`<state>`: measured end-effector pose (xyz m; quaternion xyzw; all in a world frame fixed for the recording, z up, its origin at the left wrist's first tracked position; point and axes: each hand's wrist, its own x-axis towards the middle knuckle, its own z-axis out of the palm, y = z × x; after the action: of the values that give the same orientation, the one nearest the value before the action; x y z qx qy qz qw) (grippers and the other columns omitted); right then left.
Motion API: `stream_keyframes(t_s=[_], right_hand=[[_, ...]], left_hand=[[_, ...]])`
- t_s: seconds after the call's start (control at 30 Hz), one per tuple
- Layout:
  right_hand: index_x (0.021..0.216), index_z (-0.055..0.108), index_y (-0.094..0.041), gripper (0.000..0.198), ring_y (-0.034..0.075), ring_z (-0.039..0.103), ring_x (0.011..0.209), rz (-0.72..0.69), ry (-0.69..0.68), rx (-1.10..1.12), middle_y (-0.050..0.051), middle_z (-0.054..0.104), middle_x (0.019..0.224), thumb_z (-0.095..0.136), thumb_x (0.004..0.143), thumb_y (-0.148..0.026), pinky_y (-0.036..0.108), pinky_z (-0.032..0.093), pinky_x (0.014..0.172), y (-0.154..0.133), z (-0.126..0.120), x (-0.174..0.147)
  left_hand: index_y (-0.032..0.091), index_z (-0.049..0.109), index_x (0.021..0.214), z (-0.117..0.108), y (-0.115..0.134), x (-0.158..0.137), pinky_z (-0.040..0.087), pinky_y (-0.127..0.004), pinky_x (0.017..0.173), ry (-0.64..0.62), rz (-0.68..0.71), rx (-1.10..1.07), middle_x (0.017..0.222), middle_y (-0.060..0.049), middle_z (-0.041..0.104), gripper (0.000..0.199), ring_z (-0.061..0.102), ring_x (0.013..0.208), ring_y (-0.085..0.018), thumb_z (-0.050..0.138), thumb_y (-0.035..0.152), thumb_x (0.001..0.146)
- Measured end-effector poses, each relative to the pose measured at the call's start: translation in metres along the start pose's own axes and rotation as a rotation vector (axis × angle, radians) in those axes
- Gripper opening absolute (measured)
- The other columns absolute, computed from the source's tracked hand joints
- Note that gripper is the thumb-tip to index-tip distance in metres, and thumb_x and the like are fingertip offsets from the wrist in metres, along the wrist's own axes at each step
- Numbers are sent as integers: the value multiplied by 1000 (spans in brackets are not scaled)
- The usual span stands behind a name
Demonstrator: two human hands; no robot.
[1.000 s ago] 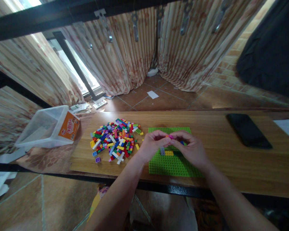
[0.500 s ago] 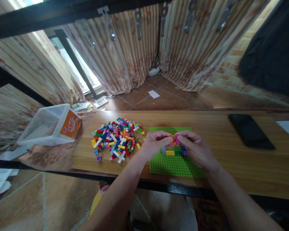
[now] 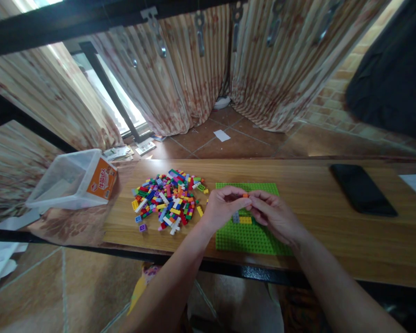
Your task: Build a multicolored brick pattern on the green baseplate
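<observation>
Orange brick [image 3: 245,195]: between the fingertips of both hands, over the far half of the green baseplate [image 3: 242,241]; height above the studs not readable from this view. Only a small patch of it shows.

Grip, left hand [image 3: 222,208]: closed, thumb and index finger pinching the brick from its left. Grip, right hand [image 3: 277,215]: fingertips brought together at the same spot, thumb nearly meeting the left thumb; whether they pinch this brick or another piece behind them, cannot tell.

Nearby: yellow brick [image 3: 246,220] and grey-blue brick [image 3: 235,218] sit on the baseplate just below the hands, touching or nearly so. Loose brick pile [image 3: 169,199] on the worktop [image 3: 326,240], to the left of the baseplate.

Handling (judged): very light, rigid plastic, hard to damage; smooth walls could skid or twist under a fingertip. Best hold is on two opposite side walls, thumb against index, leaving studs and underside free. Fingers low on the walls would get in the way of seating; pressing should be straight and even, since a tilted piece would bind.
</observation>
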<state>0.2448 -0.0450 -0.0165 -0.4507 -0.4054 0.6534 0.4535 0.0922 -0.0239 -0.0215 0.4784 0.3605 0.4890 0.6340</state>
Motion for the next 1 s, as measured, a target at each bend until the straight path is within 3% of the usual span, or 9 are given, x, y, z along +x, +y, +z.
stream_keyframes(t_s=[0.3, 0.67, 0.83, 1.0], right_hand=[[73, 69, -19, 27, 6, 39, 44, -58, 48, 43, -4, 56, 55, 82, 68, -42, 19, 28, 38, 2, -2, 1], [81, 74, -22, 24, 6, 49, 60, -57, 212, 199, 0, 64, 76, 83, 63, -34, 17, 36, 45, -11, -25, 7], [82, 71, -20, 30, 4, 35, 45, -58, 173, -12, -6, 51, 57, 83, 63, -40, 19, 22, 38, -8, -25, 4], [92, 71, -18, 37, 7, 40, 48, -121, 71, -365, -6, 55, 60, 79, 66, -44, 23, 30, 44, -1, -22, 5]], left_hand=[[13, 71, 79, -1, 3, -2, 50, -25, 69, -33, 21, -15, 70, -1, 70, 31, 63, 65, -11, 83, 39, 67], [15, 68, 95, -6, -9, 1, 51, -24, 69, 3, -108, -65, 82, 0, 68, 31, 64, 67, -10, 80, 28, 69], [14, 65, 93, -6, -13, 3, 49, -23, 65, -12, -94, 19, 77, 0, 66, 27, 61, 64, -9, 76, 27, 72], [13, 62, 85, -7, -14, 4, 46, -21, 61, -4, -85, 88, 69, 2, 63, 24, 57, 60, -8, 75, 29, 73]])
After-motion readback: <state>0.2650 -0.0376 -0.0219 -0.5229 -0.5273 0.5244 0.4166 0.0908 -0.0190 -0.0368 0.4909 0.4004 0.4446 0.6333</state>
